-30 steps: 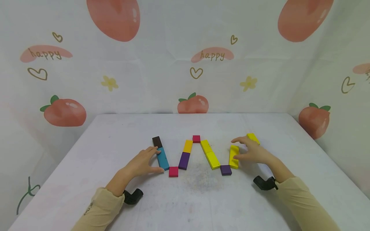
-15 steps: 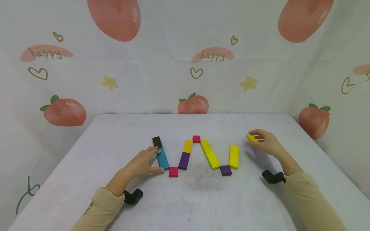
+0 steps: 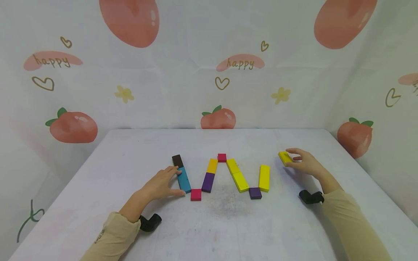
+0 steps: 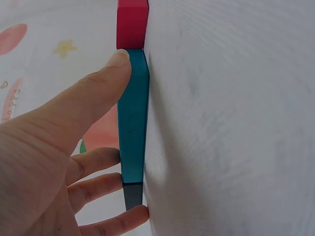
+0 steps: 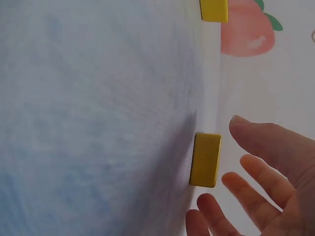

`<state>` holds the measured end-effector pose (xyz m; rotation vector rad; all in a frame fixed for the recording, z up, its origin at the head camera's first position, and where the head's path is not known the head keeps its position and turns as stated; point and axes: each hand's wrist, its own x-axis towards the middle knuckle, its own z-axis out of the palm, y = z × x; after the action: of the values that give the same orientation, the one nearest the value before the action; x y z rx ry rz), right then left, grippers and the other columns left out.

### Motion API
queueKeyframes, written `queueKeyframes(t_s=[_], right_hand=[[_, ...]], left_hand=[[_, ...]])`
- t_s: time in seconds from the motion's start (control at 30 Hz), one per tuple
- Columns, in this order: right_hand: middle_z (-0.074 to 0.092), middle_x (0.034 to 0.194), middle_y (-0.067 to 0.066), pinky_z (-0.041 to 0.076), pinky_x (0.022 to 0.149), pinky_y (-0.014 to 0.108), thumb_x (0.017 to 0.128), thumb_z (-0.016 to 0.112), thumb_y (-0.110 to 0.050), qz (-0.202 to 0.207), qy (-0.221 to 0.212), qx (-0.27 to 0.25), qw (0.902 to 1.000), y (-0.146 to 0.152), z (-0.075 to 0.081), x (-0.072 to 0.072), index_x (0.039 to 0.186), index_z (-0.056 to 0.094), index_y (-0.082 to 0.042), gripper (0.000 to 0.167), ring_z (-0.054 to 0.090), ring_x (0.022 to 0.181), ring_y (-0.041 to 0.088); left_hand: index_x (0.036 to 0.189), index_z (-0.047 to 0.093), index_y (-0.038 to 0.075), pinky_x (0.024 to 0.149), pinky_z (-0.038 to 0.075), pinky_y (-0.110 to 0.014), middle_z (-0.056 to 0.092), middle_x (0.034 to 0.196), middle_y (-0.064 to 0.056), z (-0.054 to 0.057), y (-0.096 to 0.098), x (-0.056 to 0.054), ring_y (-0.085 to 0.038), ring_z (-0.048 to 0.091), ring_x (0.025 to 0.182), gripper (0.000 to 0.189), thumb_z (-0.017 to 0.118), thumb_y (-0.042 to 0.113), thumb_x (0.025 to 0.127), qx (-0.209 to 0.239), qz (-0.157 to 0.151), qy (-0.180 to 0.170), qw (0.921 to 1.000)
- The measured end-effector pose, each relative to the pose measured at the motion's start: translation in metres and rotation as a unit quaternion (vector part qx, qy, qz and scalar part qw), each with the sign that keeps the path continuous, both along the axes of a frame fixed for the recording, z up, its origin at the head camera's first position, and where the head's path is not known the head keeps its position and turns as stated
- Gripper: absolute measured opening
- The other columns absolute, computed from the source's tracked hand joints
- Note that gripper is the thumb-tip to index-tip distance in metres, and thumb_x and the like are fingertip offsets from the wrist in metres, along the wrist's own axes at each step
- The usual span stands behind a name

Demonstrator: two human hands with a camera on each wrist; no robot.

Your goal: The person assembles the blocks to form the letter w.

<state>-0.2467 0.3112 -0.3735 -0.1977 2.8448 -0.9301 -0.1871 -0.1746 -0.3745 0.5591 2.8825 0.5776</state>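
Note:
In the head view, my left hand lies against the left side of a blue block, its thumb by the near end. The left wrist view has the thumb on the blue block and a fingertip beside the dark block beyond it. At the right, my right hand hovers beside a loose yellow block. Its fingers are spread, and the right wrist view has a gap between them and the yellow block.
Blocks form a zigzag: a red block, a purple block, an orange block, another red block, two yellow blocks, a purple block and an upright-lying yellow block. All lie on a white table.
My right hand has moved right and away from the zigzag's last yellow block to the loose yellow one, then drawn back slightly from it. The left hand has stayed put.

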Motion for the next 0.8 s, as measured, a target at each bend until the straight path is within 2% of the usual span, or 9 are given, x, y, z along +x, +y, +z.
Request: queueKeyframes(t_s=[0.4,0.8], right_hand=[[0.033,0.141,0.032,0.044,0.095,0.061,0.087,0.063,-0.023,0.045,-0.021,0.021,0.9985,0.002,-0.001,-0.010,0.142,0.031,0.000,0.067,0.042,0.119,0.053],[0.036,0.138,0.032,0.047,0.093,0.058,0.088,0.063,-0.023,0.065,-0.031,0.049,0.9963,0.006,-0.001,-0.016,0.141,0.032,0.000,0.065,0.045,0.117,0.051]], left_hand=[[0.135,0.046,0.001,0.104,0.038,-0.056,0.039,0.143,-0.023,-0.003,-0.001,-0.001,-0.044,0.041,0.127,0.079,0.075,0.043,0.074,0.003,0.002,0.002,1.0000],[0.135,0.045,0.002,0.103,0.039,-0.056,0.039,0.144,-0.023,-0.002,-0.001,-0.001,-0.044,0.041,0.126,0.079,0.075,0.043,0.075,0.002,0.002,0.000,1.0000]])
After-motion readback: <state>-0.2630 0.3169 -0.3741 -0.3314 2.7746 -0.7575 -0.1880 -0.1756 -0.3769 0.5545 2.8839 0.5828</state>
